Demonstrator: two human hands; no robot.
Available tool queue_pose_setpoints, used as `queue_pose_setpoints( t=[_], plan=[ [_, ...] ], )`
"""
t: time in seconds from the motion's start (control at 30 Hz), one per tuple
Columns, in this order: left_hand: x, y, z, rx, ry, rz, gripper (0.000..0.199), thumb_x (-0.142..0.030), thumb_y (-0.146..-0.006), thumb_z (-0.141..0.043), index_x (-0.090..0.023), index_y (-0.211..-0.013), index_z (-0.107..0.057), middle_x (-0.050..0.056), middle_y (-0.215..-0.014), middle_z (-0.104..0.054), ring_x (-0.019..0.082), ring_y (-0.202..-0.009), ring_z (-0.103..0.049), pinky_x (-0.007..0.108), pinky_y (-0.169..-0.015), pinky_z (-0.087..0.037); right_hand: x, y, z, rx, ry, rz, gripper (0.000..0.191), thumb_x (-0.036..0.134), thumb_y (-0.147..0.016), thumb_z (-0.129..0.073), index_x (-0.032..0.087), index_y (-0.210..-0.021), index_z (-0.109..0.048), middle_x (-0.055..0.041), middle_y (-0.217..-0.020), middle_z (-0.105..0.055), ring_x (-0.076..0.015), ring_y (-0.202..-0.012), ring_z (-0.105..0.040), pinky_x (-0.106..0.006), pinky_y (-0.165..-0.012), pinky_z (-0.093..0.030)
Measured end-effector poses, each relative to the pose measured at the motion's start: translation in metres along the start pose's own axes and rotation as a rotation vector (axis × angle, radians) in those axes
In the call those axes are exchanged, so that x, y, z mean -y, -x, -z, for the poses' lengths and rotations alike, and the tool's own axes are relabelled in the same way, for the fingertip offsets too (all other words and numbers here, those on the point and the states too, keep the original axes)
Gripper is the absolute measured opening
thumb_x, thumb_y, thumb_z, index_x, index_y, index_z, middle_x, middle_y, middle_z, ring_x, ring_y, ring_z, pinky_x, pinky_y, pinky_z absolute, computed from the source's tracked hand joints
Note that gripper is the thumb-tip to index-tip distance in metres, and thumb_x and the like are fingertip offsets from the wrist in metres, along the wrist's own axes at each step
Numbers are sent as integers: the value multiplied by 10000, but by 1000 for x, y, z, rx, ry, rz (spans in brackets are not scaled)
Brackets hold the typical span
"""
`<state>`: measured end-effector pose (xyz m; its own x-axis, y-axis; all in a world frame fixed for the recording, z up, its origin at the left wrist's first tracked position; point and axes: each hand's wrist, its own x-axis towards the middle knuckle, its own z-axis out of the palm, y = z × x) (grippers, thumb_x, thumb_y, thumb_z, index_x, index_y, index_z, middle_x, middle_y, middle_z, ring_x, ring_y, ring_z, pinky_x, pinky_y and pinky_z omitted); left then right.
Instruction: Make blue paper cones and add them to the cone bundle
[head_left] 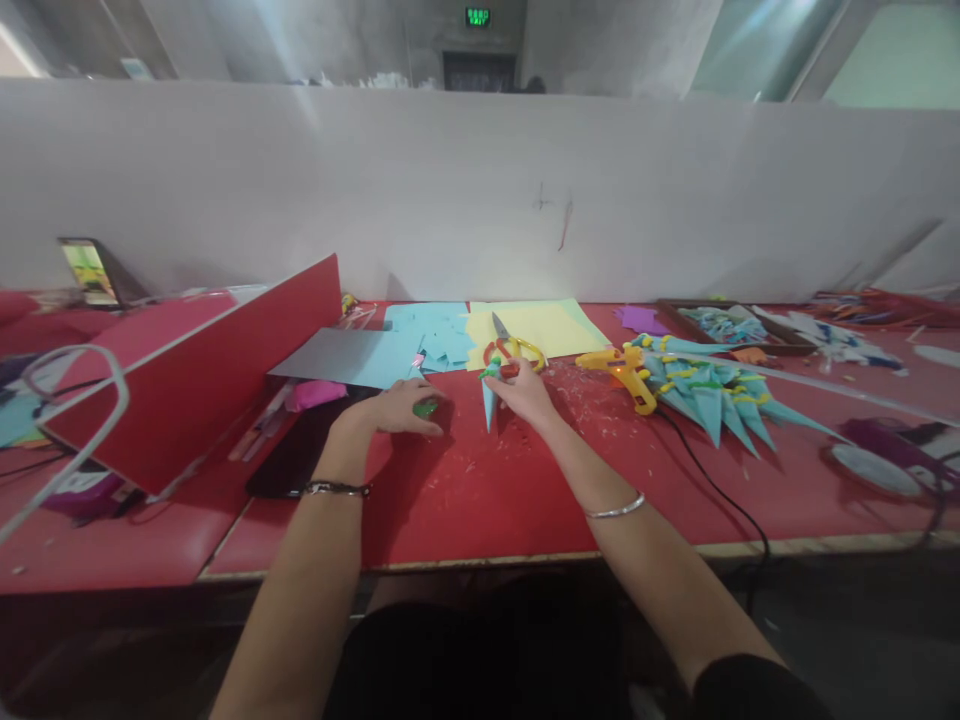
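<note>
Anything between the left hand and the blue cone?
Nothing visible across the gap, just red surface from the left hand's fingertips to the cone. A green piece sits inside that hand's thumb-finger opening. The right hand is at the cone's top; the scissors lie beyond, off that line.

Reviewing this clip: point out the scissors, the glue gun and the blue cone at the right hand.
Scissors (pixel 501 328): head view, on the blade.
Glue gun (pixel 642 392): head view, on the yellow handle.
Blue cone (pixel 489 402): head view, on its side.
</note>
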<state>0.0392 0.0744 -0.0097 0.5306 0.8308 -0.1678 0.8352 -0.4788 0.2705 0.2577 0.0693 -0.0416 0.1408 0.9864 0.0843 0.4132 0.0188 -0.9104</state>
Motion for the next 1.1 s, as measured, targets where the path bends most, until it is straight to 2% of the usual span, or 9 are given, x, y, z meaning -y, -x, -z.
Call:
queue_pose_setpoints(
  t=[0.13,0.27,0.37,0.43,0.5,0.6,0.7,0.9,1.1],
  plan=[
    [5,-2,-4,-95,44,25,682,-398,-555,-619,-222,-1191,-446,92,-1113,-485,250,-1018,-437,335,-850,-349,2,3,0,-18,122,80,552,393,-609,-627,183,-1083,-437,-7,-668,-599,-191,-643,-596,-351,-689,-446],
    [4,-7,-4,-206,114,-53,379,-418,-674,-522,-177,-960,-587,78,-881,-550,209,-815,-512,315,-755,-385,0,3,-1,-74,134,149,469,405,-643,-591,190,-1040,-462,10,-582,-560,-203,-595,-568,-372,-669,-433],
    [-4,-10,-4,-366,189,-71,237,-362,-698,-515,-189,-833,-604,41,-759,-562,175,-701,-513,292,-687,-390,-2,2,-2,-132,84,206,392,399,-677,-552,197,-1005,-478,23,-557,-537,-187,-580,-546,-346,-647,-426],
    [-13,-12,-4,-487,293,-48,225,-288,-680,-540,-190,-877,-583,20,-737,-559,147,-659,-503,275,-661,-393,0,3,-3,-144,32,264,353,371,-702,-525,192,-1004,-481,27,-557,-528,-172,-576,-535,-324,-633,-423],
    [-24,-13,-4,-553,482,-39,326,-261,-679,-545,-191,-997,-525,4,-753,-560,119,-637,-497,254,-642,-401,5,6,-4,-107,-47,339,337,339,-715,-513,188,-1015,-483,29,-577,-525,-151,-558,-520,-299,-608,-423],
    [-39,-15,-5,-534,821,-96,496,-272,-672,-569,-176,-1130,-405,7,-811,-579,99,-668,-515,228,-637,-410,13,13,-6,55,-184,464,342,311,-724,-513,196,-1046,-493,16,-676,-546,-125,-578,-520,-264,-587,-432],
    [-47,-14,-6,-462,996,-110,523,-283,-673,-585,-171,-1145,-389,-7,-766,-573,85,-637,-512,195,-574,-393,20,20,-7,201,-240,572,322,301,-739,-511,214,-1049,-534,-16,-837,-576,-128,-711,-546,-257,-643,-446],
    [-50,-11,-7,-351,1148,-72,364,-363,-724,-550,-180,-1034,-496,-50,-586,-491,52,-477,-420,175,-453,-319,21,20,-7,213,-216,626,248,328,-764,-492,228,-961,-605,-27,-867,-551,-144,-813,-525,-268,-680,-443],
    [-51,-13,-10,-336,1281,-84,356,-358,-697,-582,-201,-1004,-495,-36,-659,-520,50,-503,-431,172,-441,-302,19,18,-11,245,-250,599,221,301,-770,-469,208,-935,-583,-27,-888,-554,-134,-789,-532,-263,-682,-445]
  ],
)
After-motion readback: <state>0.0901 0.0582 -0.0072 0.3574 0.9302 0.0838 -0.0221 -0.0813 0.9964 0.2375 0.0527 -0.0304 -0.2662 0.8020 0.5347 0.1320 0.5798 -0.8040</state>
